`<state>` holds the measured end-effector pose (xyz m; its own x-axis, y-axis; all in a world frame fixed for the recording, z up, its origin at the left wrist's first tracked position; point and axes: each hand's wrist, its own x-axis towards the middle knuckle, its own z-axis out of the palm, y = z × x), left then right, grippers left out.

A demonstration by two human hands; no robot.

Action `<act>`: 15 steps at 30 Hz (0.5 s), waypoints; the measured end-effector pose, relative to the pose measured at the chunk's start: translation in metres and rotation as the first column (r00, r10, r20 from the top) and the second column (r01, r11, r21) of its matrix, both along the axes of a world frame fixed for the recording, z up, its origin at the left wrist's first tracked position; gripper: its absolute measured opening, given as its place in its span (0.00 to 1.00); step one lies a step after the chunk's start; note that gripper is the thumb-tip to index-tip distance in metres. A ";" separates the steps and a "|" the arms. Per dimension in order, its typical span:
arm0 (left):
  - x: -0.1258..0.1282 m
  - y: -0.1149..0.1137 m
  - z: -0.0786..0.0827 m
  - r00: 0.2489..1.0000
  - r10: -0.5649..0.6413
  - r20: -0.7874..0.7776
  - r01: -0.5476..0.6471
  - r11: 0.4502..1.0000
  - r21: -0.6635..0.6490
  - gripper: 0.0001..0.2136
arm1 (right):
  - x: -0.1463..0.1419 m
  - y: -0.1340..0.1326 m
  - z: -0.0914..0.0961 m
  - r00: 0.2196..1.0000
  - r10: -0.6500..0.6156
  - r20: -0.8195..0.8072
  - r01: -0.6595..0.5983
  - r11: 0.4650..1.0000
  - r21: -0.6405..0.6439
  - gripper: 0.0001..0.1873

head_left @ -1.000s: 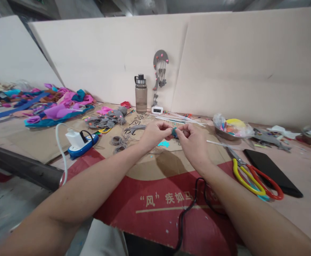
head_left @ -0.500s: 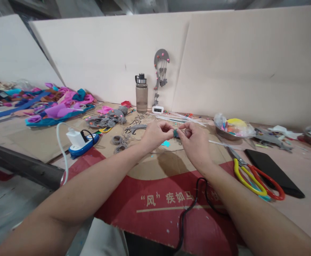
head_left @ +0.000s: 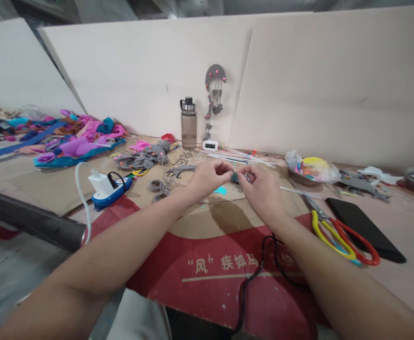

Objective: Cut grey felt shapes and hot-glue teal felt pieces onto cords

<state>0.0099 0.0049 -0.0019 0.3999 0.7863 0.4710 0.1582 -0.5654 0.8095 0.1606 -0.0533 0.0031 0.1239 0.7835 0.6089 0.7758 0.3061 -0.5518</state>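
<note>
My left hand (head_left: 207, 178) and my right hand (head_left: 260, 189) meet above the middle of the cardboard-covered table. Both pinch one small dark teal piece (head_left: 234, 177) between their fingertips, the fingers curled closed round it. Most of the piece is hidden by my fingers. A small bright turquoise scrap (head_left: 220, 190) lies on the cardboard just below the hands.
Yellow and red scissors (head_left: 338, 235) and a black flat case (head_left: 365, 228) lie to the right. A metal bowl of coloured bits (head_left: 309, 170), a water bottle (head_left: 188, 123), a white charger on a blue power strip (head_left: 106, 189), grey felt shapes (head_left: 141, 159), coloured fabric (head_left: 79, 141) and a black cable (head_left: 253, 278) are around.
The hands have stayed together on the small teal piece, with only slight finger movement; the view has shifted a little.
</note>
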 end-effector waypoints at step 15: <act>0.000 -0.007 0.005 0.999 -0.034 -0.004 0.032 0.968 -0.248 0.07 | -0.002 0.001 -0.004 0.982 0.025 -0.189 -0.045 0.994 -0.100 0.08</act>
<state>0.0100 -0.0025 0.0036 0.4304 0.8645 0.2596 0.1500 -0.3521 0.9239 0.1586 -0.0521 -0.0009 0.1992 0.8469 0.4931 0.6457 0.2651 -0.7161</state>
